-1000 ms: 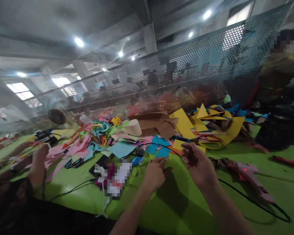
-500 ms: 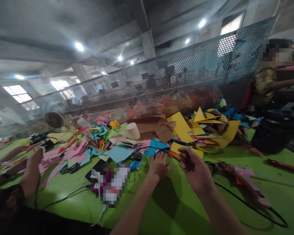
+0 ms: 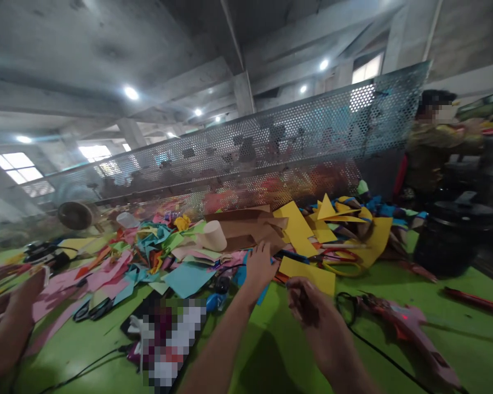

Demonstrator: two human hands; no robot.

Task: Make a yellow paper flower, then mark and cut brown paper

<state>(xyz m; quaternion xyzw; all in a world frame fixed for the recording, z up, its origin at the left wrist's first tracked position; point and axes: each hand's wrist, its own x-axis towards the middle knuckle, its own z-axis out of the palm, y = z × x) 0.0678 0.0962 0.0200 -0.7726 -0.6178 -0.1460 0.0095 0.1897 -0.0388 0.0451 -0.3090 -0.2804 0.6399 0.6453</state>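
Observation:
My left hand [image 3: 259, 268] lies over the blue paper [image 3: 240, 273] with its fingers stretched forward. Its fingertips are at the near edge of the brown paper [image 3: 246, 227]; whether they touch it I cannot tell. To its right, my right hand [image 3: 310, 306] hangs above the green table, fingers curled inward. What those fingers hold, if anything, is hidden. Just beyond it lies a yellow sheet [image 3: 308, 274]. A pink glue gun [image 3: 408, 323] with a lit red light rests right of my right hand.
Scissors with red and yellow handles [image 3: 345, 262] lie among paper scraps. Left are dark scissors [image 3: 92, 310], a light blue sheet [image 3: 190, 282] and another person's arm [image 3: 18, 312]. A black bucket [image 3: 452, 235] stands at right, before a perforated metal screen [image 3: 246, 148].
My left hand has moved forward, from the near side of the blue paper toward the brown paper. My right hand has shifted slightly nearer, its fingers more curled. The view has tilted and shifted.

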